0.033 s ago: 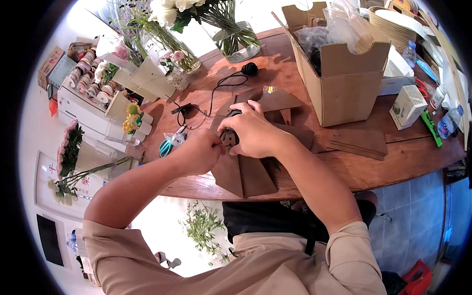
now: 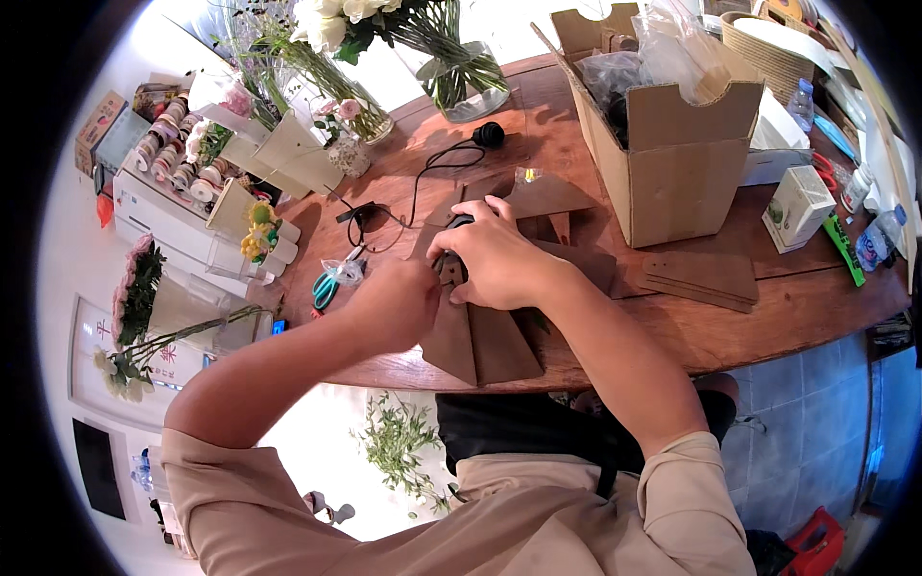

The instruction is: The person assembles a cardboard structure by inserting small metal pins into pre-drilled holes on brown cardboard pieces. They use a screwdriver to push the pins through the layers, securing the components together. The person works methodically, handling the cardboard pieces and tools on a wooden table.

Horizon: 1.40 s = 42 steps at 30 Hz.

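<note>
Several flat brown blades point(image 2: 504, 346) spread like a fan on the wooden table around a dark round hub point(image 2: 459, 222). Curved over this hub, my right hand point(image 2: 485, 245) grips it, with the thumb beside a blade end that has small holes. My left hand point(image 2: 401, 300) is closed in a fist against the near left side of the hub. Whatever its fingers pinch is hidden from view. A black cord point(image 2: 419, 182) runs from behind the blades to a black round fitting point(image 2: 491, 134).
Teal-handled scissors point(image 2: 326, 289) lie left of my left hand. A stack of loose brown blades point(image 2: 699, 278) rests at the right, below an open cardboard box point(image 2: 687, 173). A glass vase point(image 2: 473, 96) with flowers stands at the back. A small white box point(image 2: 798, 209) is farther right.
My left fist has turned and dropped slightly toward me at the hub. My right hand and the blades have stayed nearly in place.
</note>
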### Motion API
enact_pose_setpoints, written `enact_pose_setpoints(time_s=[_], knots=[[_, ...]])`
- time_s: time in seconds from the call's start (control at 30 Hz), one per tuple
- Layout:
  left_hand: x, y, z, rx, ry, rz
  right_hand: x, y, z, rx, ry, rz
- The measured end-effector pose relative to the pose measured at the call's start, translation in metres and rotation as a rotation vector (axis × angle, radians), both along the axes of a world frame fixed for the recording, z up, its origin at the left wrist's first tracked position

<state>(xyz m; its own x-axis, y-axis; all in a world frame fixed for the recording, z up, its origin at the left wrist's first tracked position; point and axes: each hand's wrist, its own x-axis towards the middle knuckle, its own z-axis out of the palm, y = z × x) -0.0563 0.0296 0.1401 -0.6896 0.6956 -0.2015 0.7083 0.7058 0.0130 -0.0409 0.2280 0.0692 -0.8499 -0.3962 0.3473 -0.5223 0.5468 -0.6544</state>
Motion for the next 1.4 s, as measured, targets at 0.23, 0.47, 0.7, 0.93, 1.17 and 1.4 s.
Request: enact_pose_setpoints(time_s=[0.23, 0.47, 0.7, 0.93, 1.17, 1.4], knots=[[0.024, 0.004, 0.000, -0.445, 0.375, -0.350, -0.001, -0.003, -0.003, 0.050, 0.004, -0.038], [0.012, -0.007, 0.008, -0.280, 0.385, -0.349, 0.000, 0.002, 0.000, 0.010, -0.003, -0.007], [0.002, -0.006, 0.014, -0.075, 0.167, -0.132, -0.002, 0.004, -0.001, 0.037, -0.010, -0.006], [0.002, -0.001, 0.009, -0.009, 0.124, -0.092, -0.002, 0.005, -0.003, 0.034, 0.025, 0.005], [-0.004, 0.000, 0.009, 0.168, -0.044, 0.040, -0.001, 0.003, 0.000, 0.044, 0.022, 0.000], [0.002, 0.005, 0.011, 0.193, -0.062, 0.078, -0.002, 0.004, -0.002, 0.040, 0.012, -0.006]])
